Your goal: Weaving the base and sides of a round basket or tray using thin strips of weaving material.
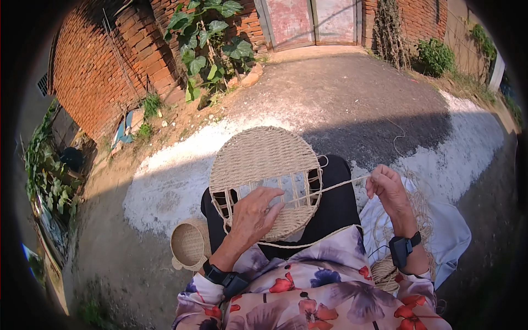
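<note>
A round, flat-faced piece woven of tan cord [264, 157] rests on my lap. Its upper part is closely woven, while a band across its lower middle shows bare upright strands and gaps. My left hand [254, 212] lies over the left side of that band, with thumb and forefinger stretched out and apart; its other fingertips are hidden. A length of tan cord [341, 184] runs taut from the strands beside the left fingers up to my right hand [386, 188]. That hand is raised to the right of the piece, its fingers closed in a pinch on the cord.
On the ground at left stands a small round woven basket [190, 246]. Loose tan cord [385, 275] lies in a heap on a white cloth [448, 231] at my right. Ahead are a leafy plant [206, 44], brick walls [99, 82] and a double door [313, 22].
</note>
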`<action>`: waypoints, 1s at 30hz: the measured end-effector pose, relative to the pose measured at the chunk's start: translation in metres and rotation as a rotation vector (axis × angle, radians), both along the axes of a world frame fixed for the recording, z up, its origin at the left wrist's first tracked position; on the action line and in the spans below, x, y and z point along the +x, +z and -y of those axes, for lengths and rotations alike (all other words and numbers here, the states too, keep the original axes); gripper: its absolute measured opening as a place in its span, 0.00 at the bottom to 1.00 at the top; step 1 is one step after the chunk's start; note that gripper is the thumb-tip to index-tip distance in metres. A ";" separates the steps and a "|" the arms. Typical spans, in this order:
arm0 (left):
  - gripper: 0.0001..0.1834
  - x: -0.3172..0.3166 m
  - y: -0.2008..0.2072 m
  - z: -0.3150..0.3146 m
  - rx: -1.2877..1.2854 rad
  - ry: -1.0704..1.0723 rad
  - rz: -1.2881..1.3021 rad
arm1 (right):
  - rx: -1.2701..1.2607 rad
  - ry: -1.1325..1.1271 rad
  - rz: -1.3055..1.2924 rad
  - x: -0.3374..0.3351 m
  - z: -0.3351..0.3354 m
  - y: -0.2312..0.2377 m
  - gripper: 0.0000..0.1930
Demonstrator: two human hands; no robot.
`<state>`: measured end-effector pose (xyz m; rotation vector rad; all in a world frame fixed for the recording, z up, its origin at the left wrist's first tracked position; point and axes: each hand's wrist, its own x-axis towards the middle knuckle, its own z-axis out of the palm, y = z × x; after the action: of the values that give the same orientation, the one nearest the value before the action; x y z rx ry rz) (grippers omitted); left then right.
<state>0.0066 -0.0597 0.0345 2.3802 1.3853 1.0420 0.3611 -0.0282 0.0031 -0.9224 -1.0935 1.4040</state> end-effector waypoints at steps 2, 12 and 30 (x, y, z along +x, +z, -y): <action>0.09 0.015 -0.010 -0.001 -0.088 -0.062 0.010 | 0.075 0.085 -0.359 -0.027 -0.006 -0.011 0.13; 0.07 -0.005 -0.013 0.003 -0.182 0.040 0.091 | -0.105 0.452 -0.311 -0.134 0.013 -0.009 0.22; 0.04 -0.016 -0.026 0.018 -0.048 0.158 0.011 | 0.661 0.049 1.377 -0.215 -0.026 -0.012 0.09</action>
<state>-0.0092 -0.0777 0.0090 2.2586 1.5976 1.0445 0.1457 -0.0019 -0.0087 -1.3285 -2.3779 0.1632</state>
